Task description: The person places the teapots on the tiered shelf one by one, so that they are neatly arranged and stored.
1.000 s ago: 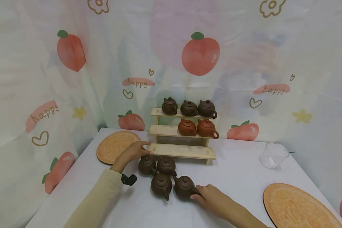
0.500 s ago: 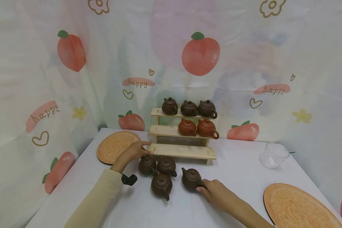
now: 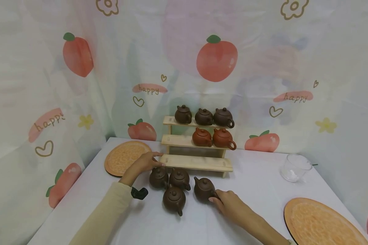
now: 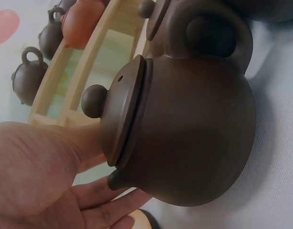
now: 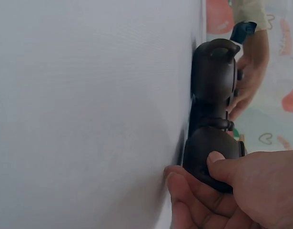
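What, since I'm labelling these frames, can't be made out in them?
Left wrist view: some fingertips of the left hand, hidden behind the nearest teapot.
Right wrist view: the gripped end of the held teapot, mostly covered by the right hand.
Head view: the rest of the lower-right orange disc, cut off by the bottom edge.

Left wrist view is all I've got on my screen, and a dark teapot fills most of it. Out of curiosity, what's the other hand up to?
Observer: The right hand is holding another dark teapot by its handle.
Visitor: Oh, nice! And is there anything that isn't a teapot over on the far right?
Observer: Yes, the head view shows a clear cup standing near the right edge of the white table.
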Tool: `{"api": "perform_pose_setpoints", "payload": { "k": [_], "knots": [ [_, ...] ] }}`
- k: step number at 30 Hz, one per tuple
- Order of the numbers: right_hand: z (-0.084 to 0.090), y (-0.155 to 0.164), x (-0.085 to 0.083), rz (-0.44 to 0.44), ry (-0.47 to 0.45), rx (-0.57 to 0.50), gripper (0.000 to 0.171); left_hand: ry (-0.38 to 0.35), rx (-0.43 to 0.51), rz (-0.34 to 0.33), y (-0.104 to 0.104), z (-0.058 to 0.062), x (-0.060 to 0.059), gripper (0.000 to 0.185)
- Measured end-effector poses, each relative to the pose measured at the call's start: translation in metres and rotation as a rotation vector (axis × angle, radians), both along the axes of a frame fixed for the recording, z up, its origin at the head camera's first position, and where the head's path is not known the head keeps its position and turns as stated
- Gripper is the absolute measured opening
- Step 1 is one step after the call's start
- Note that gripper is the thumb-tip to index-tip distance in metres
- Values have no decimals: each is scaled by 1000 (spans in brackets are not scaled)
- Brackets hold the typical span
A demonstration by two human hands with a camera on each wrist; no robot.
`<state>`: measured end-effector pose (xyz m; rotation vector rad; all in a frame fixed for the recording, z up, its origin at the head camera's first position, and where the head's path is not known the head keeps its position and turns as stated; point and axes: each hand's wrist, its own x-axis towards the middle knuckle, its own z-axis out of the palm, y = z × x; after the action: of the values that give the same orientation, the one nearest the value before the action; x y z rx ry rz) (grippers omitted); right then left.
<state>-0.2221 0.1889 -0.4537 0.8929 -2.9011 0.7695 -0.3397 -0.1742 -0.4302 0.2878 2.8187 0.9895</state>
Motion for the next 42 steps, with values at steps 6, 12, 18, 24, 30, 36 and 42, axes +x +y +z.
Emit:
{"api": "perform_pose_setpoints", "payload": {
  "k": [6, 12, 18, 24, 30, 36, 42],
  "knots": [
    [7, -7, -6, -14, 72, -44, 30, 14, -13, 2, 1, -1, -1, 61],
    [22, -16, -16, -11, 37, -63, 28, 6, -10, 5, 0, -1, 1, 60],
    [36, -32, -26, -23, 35, -81, 27, 11, -11, 8, -1, 1, 1, 59],
    [50, -49, -38, -106, -1, -58, 27, 22, -12, 1, 0, 1, 1, 59],
    [65, -64, -59, -103, 43, -58, 28, 21, -27, 1, 0, 0, 0, 59],
    [80, -79, -83, -102, 79, -61, 32, 19, -39, -6, 0, 0, -1, 61],
    [87, -99, -102, -151, 25, -29, 30, 8, -39, -1, 0, 0, -2, 61]
  ]
}}
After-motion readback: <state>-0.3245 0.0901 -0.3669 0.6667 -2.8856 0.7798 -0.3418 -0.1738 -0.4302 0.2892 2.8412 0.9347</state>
